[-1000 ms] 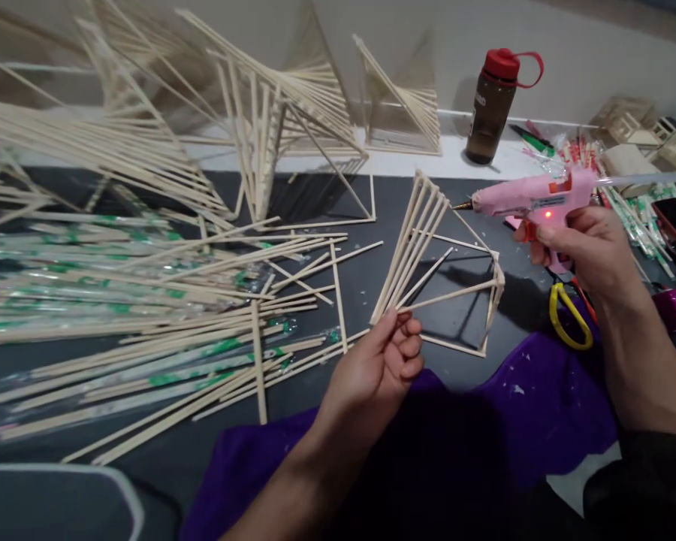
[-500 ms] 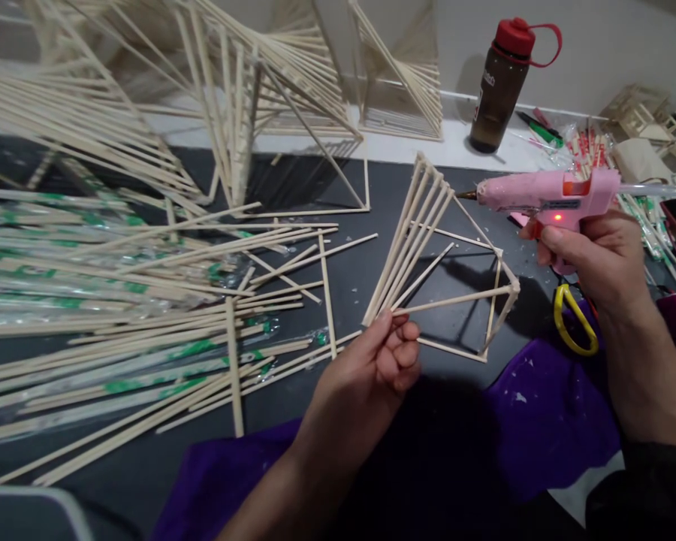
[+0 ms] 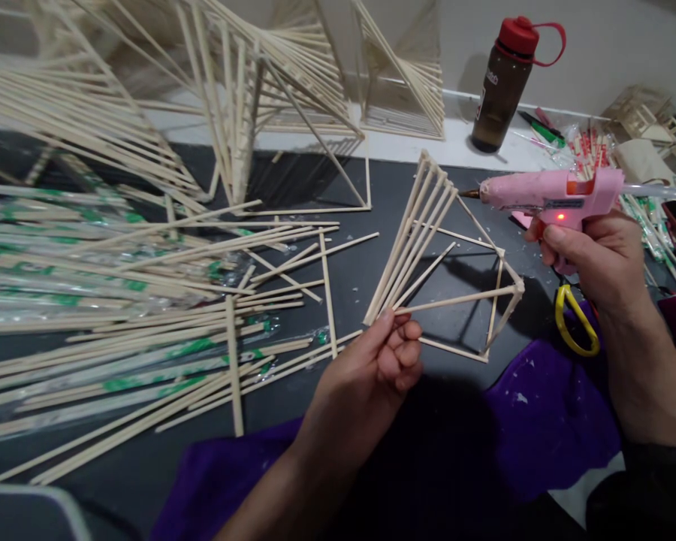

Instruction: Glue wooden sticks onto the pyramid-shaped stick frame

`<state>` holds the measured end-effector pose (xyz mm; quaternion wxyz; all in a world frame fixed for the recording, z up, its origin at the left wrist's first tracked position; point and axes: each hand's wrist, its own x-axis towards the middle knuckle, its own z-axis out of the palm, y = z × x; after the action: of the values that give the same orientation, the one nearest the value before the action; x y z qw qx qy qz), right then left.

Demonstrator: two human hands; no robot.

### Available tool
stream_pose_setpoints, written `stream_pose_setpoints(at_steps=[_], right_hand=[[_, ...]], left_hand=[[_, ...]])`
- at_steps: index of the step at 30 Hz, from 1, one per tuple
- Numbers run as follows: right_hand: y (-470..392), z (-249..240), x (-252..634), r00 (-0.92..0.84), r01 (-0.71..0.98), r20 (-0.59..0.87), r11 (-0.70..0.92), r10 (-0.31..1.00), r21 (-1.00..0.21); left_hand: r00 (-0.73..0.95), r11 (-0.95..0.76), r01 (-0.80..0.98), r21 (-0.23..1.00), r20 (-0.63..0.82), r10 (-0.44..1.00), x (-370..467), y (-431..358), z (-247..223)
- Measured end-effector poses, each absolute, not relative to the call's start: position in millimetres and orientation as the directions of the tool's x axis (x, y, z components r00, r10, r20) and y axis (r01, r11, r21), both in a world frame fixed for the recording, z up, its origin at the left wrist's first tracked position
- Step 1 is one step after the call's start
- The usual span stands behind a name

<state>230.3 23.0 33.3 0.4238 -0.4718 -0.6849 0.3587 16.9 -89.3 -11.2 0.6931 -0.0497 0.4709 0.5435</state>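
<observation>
A small frame of pale wooden sticks (image 3: 456,303) stands on the dark table, with a fan of several sticks (image 3: 411,240) rising on its left side. My left hand (image 3: 391,353) pinches the frame's near left corner, where the fan's lower ends meet a long stick. In my right hand (image 3: 589,244) is a pink glue gun (image 3: 532,189) with a lit red light and a clear glue stick at its back. The nozzle points left, close to the fan's upper end; whether they touch I cannot tell.
Loose and plastic-wrapped sticks (image 3: 191,323) cover the left side. Larger stick structures (image 3: 309,83) stand behind. A brown bottle with a red lid (image 3: 501,90) is at the back, yellow-handled scissors (image 3: 574,330) at the right, purple cloth (image 3: 546,421) in front.
The frame and both hands appear shifted very slightly right, along with the rest of the view. Both grips are unchanged.
</observation>
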Motion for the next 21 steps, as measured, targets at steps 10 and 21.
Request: stream_pose_setpoints(at_steps=[10,21], right_hand=[[23.7,32.4,231.5,-0.201,0.342,0.252,0.309,0.947,-0.888],[26.4,28.9,235.2,-0.24,0.368,0.27,0.345,0.932,-0.863]], left_hand=[[-0.039,0.403,-0.811,0.424,-0.726,0.686,17.5,-88.6,-9.9],[-0.048,0.398,-0.806,0.438,-0.719,0.693,18.5,-87.4,-8.6]])
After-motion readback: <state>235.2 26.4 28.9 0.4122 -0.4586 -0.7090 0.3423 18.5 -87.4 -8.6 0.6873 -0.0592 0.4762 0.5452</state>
